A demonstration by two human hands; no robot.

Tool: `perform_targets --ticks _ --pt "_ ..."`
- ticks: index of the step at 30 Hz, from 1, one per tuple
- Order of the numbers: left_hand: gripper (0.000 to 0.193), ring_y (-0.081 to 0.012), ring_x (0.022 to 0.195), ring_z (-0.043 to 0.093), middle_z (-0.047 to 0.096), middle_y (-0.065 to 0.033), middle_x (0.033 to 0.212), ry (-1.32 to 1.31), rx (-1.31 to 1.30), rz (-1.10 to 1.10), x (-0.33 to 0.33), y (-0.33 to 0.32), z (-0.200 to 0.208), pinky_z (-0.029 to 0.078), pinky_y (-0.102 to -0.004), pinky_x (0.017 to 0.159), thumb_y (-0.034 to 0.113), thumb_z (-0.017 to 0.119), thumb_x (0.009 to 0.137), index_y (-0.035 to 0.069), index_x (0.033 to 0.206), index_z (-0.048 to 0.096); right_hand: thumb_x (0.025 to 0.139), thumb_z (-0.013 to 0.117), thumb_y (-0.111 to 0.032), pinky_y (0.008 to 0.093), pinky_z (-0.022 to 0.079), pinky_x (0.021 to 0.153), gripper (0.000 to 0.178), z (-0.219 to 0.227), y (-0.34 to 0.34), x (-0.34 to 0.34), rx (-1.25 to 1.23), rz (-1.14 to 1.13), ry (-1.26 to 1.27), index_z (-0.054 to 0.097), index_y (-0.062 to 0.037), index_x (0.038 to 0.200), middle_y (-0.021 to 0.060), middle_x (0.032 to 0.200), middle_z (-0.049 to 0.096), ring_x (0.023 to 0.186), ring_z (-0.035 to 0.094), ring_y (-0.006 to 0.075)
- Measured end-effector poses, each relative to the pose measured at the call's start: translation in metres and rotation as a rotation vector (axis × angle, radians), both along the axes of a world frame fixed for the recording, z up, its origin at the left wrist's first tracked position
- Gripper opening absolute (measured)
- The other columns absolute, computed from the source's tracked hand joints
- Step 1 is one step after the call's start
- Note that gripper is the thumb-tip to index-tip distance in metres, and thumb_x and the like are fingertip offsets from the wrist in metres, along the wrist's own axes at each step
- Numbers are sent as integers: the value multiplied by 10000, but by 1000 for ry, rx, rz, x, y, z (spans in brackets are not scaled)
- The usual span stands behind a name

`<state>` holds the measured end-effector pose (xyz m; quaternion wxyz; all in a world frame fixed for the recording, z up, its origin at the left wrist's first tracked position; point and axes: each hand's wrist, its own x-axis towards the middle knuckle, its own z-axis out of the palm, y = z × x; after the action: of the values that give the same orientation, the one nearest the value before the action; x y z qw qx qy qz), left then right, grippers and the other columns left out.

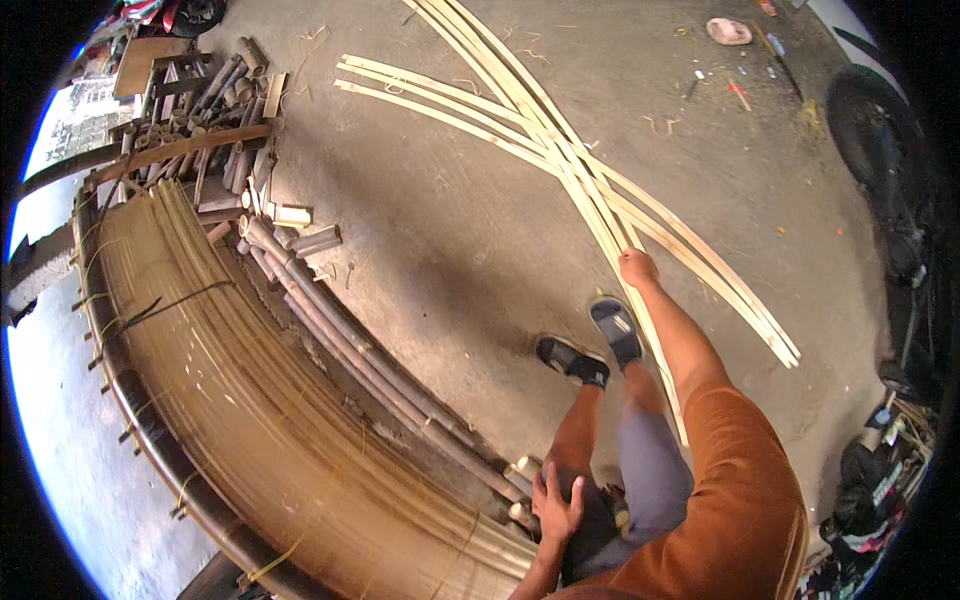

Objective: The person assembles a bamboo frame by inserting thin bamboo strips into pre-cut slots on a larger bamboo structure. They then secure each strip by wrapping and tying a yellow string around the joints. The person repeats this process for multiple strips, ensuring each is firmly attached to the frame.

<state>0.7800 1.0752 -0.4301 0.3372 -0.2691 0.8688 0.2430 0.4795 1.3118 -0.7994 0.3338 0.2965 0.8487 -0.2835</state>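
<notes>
Fingers curled, my right hand [638, 268] is closed around a bundle of long pale bamboo strips [590, 205] that runs from the far edge down past my feet. A second group of bamboo strips [700, 262] lies crosswise on the floor, crossing that bundle. How many strips are inside my right fist is hidden. My left hand [558, 512] is open with its fingers spread, over my bent leg beside the slatted bamboo panel, and holds nothing. It seems to rest on the leg, though the contact is not plain.
The long bamboo panel [290, 430], tied along a dark pole [150, 440], fills the left. Brown bamboo poles [365, 355] lie beside it. Cut bamboo pieces [235, 95] are piled at the far left. A motorcycle [880, 150] stands right; clutter [870, 490] lies lower right.
</notes>
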Motion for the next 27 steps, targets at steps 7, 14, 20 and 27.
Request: perform_targets --ticks 7,14,20,27 --pt "719 -454 1381 242 215 -270 1522 -51 174 81 -46 -32 -22 174 -545 1118 500 592 894 164 1486 359 912 564 -369 506 502 875 400 -129 -3 1 239 126 82 524 -49 1148 240 1116 618 1028 624 401" --pt "664 -409 1421 218 208 -238 1539 -185 163 13 -66 -42 -24 175 -501 1138 497 506 945 162 1493 338 908 590 -254 487 514 766 305 -84 -1 4 271 75 353 518 -42 1116 239 1017 637 907 653 383" --pt "739 -331 1420 265 292 -184 1535 -258 451 334 -37 -60 -34 201 -494 1140 583 498 939 121 1491 333 929 600 -226 443 520 707 271 177 -34 -53 -217 -336 600 547 -34 1113 220 893 666 807 682 359" --pt "766 -275 1320 442 496 -194 1405 -46 594 735 -68 -60 56 323 -363 1101 545 536 944 -24 1435 388 965 569 -191 378 500 602 209 412 -78 -120 -159 -19 1188 577 -15 1078 162 744 652 665 664 269"
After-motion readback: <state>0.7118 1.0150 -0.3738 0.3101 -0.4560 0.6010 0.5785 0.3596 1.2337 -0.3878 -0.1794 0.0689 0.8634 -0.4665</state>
